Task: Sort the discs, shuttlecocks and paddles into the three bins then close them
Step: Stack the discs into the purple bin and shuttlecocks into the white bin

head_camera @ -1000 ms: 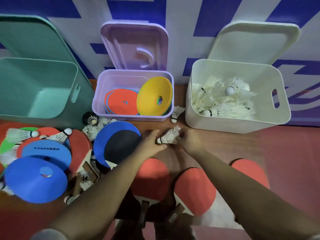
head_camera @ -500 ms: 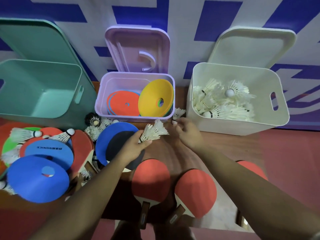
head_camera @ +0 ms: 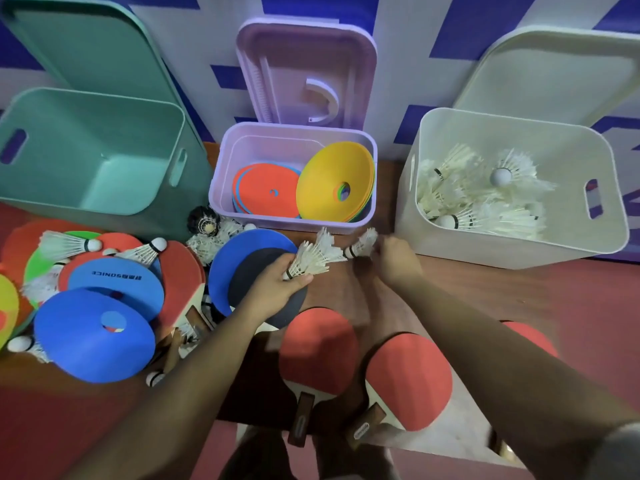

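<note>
Three open bins line the top of the frame: teal bin (head_camera: 114, 157) upper left, lilac bin (head_camera: 221, 188) holding discs (head_camera: 266, 192), white bin (head_camera: 485, 140) holding shuttlecocks (head_camera: 485, 216). Red paddles (head_camera: 318, 351) lie bottom centre. Mid-frame, the left hand (head_camera: 273, 289) grips a shuttlecock bunch (head_camera: 315, 258) — the right hand (head_camera: 394, 258) pinches a single shuttlecock (head_camera: 362, 244) beside it.

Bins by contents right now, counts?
Holding discs: 1, the purple bin
Holding shuttlecocks: 1, the white bin
Empty: 1, the green bin
Total: 3 bins
</note>
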Available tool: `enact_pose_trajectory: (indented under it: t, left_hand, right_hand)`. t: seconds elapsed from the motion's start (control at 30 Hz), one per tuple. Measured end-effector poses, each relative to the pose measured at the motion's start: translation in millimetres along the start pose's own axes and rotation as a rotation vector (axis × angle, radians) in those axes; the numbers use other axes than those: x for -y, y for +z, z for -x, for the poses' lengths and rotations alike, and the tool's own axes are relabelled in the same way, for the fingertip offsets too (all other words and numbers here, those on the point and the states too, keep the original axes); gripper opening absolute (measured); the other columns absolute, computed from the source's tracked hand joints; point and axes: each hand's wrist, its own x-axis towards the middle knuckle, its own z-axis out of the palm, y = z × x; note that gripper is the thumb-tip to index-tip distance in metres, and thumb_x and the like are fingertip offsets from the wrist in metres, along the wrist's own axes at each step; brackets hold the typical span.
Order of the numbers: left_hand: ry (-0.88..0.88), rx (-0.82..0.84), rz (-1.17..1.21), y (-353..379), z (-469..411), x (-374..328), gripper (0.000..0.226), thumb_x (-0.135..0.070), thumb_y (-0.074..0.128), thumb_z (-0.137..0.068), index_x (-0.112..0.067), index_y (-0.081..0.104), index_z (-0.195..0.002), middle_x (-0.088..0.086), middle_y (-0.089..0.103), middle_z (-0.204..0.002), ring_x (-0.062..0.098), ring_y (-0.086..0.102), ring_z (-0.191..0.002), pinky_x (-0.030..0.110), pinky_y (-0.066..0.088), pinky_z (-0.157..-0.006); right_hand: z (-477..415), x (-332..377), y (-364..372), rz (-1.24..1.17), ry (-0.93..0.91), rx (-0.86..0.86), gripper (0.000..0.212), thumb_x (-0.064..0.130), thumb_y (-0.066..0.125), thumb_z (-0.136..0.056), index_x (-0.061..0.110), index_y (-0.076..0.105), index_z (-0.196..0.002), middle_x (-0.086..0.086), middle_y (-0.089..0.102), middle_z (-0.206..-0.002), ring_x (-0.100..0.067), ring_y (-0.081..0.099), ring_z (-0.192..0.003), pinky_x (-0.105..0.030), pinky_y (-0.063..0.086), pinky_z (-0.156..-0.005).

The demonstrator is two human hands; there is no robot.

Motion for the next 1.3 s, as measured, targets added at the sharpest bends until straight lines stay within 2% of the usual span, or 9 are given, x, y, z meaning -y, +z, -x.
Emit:
enact_pose_trajectory:
  t: [0.17,0.3,0.43,0.53,0.63,0.73,0.97,1.2,1.3]
  left_hand:
    - [0.013,0.009,-0.023,-12.5,7.3,-14.2,0.031,-0.026,0.068,-0.089,-0.027,0.059,-0.119,-0.016,0.067,-0.112,-0.003,0.060,-0.102,0.026,0.045,-0.091]
    - [0.063,0.021,-0.011,-18.3,15.3,-40.4,0.034,-0.027,0.069,-0.087,-0.032,0.059,-0.119,-0.017,0.067,-0.114,0.001,0.060,-0.108,0.036,0.045,-0.102]
    - [0.166,0.059,0.042,-14.9,22.2,-73.0,0.043,-0.033,0.071,-0.080,-0.041,0.058,-0.120,-0.017,0.067,-0.118,0.005,0.059,-0.115,0.036,0.041,-0.106]
    - [0.250,0.106,0.037,-3.9,24.6,-104.7,0.037,-0.025,0.072,-0.082,-0.036,0.060,-0.116,-0.016,0.069,-0.110,0.001,0.060,-0.105,0.030,0.044,-0.099]
    - [0.347,0.119,0.006,13.9,24.1,-141.1,0.037,-0.021,0.073,-0.083,-0.031,0.061,-0.117,-0.011,0.069,-0.108,0.001,0.060,-0.099,0.027,0.046,-0.093]
    - [0.408,0.117,0.011,32.5,18.0,-176.2,0.035,-0.017,0.071,-0.087,-0.037,0.060,-0.113,-0.015,0.070,-0.101,0.001,0.061,-0.091,0.023,0.046,-0.088]
    - [0.391,0.164,0.225,79.7,-0.4,-242.5,0.027,-0.001,0.061,-0.090,-0.012,0.061,-0.115,-0.013,0.074,-0.088,0.000,0.066,-0.081,0.014,0.049,-0.073]
    - [0.434,0.231,0.010,104.6,-46.3,-273.5,0.037,-0.016,0.072,-0.085,-0.025,0.062,-0.120,-0.006,0.070,-0.114,0.011,0.064,-0.106,0.027,0.049,-0.090]
    - [0.513,0.235,-0.233,118.1,-63.0,-290.5,0.039,-0.017,0.073,-0.084,-0.025,0.060,-0.120,-0.013,0.066,-0.109,-0.001,0.060,-0.097,0.013,0.042,-0.081]
  right_hand:
    - [57.8,7.3,-43.3,-0.292,-0.152,-0.145,0.008,0.012,0.060,-0.086,0.011,0.067,-0.088,-0.008,0.064,-0.081,-0.022,0.058,-0.072,-0.028,0.034,-0.063]
    - [82.4,18.9,-88.4,-0.469,-0.180,-0.351,0.002,0.011,0.061,-0.090,0.012,0.062,-0.088,0.000,0.057,-0.084,-0.016,0.056,-0.075,-0.027,0.041,-0.070]
    - [95.4,24.0,-116.3,-0.522,-0.261,-0.328,0.012,0.015,0.062,-0.091,0.023,0.058,-0.084,0.004,0.054,-0.086,-0.014,0.056,-0.078,-0.020,0.043,-0.071]
    - [105.3,20.3,-134.6,-0.498,-0.283,-0.242,0.016,0.018,0.064,-0.090,0.018,0.055,-0.077,0.002,0.054,-0.074,-0.008,0.050,-0.067,-0.014,0.037,-0.062]
    - [111.7,7.6,-158.0,-0.551,-0.255,-0.233,0.021,0.019,0.065,-0.090,0.010,0.055,-0.074,-0.007,0.054,-0.065,-0.013,0.048,-0.060,-0.028,0.038,-0.061]
    - [115.0,-12.0,-185.4,-0.634,-0.175,-0.296,0.021,0.021,0.065,-0.090,0.014,0.055,-0.073,-0.011,0.059,-0.068,-0.028,0.057,-0.066,-0.037,0.047,-0.065]
    - [121.3,-66.4,-249.7,-1.104,-0.041,-0.509,0.017,0.008,0.057,-0.095,-0.009,0.057,-0.093,-0.010,0.065,-0.078,-0.019,0.061,-0.067,-0.032,0.049,-0.055]
    - [99.8,-120.0,-270.0,-0.538,-0.002,-0.440,0.015,0.023,0.058,-0.093,0.010,0.058,-0.086,-0.009,0.065,-0.077,-0.026,0.063,-0.074,-0.046,0.055,-0.071]
    - [91.2,-127.1,-270.5,-0.518,-0.035,-0.396,0.009,0.016,0.058,-0.094,0.010,0.057,-0.088,-0.006,0.066,-0.075,-0.020,0.063,-0.070,-0.042,0.055,-0.071]
